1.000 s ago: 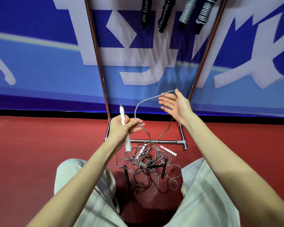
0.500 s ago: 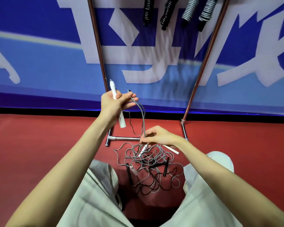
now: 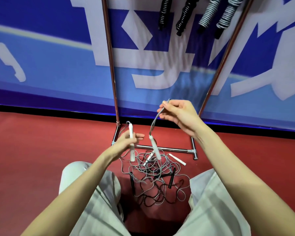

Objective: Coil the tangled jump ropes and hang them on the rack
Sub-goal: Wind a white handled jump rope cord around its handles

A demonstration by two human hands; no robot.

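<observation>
My left hand (image 3: 129, 142) grips one white handle (image 3: 131, 143) upright at about 8 o'clock from centre. My right hand (image 3: 177, 114), up at 1 o'clock, pinches the grey rope (image 3: 156, 119), and a second white handle (image 3: 154, 147) dangles from it. The tangled jump ropes (image 3: 153, 178) lie heaped on the red floor (image 3: 41, 150) between my knees, at 6 o'clock, just before the rack (image 3: 111, 68). Coiled ropes (image 3: 209, 12) hang at 12. The banner (image 3: 41, 57) bears large white characters, cut off; I cannot read them.

Right hand (image 3: 179, 114) now stands raised above the tangled pile of grey and black ropes (image 3: 155, 178), pinching the grey cord (image 3: 156, 119); a second white plastic handle (image 3: 154, 147) dangles clear. Left hand (image 3: 128, 142) sits lower.
</observation>
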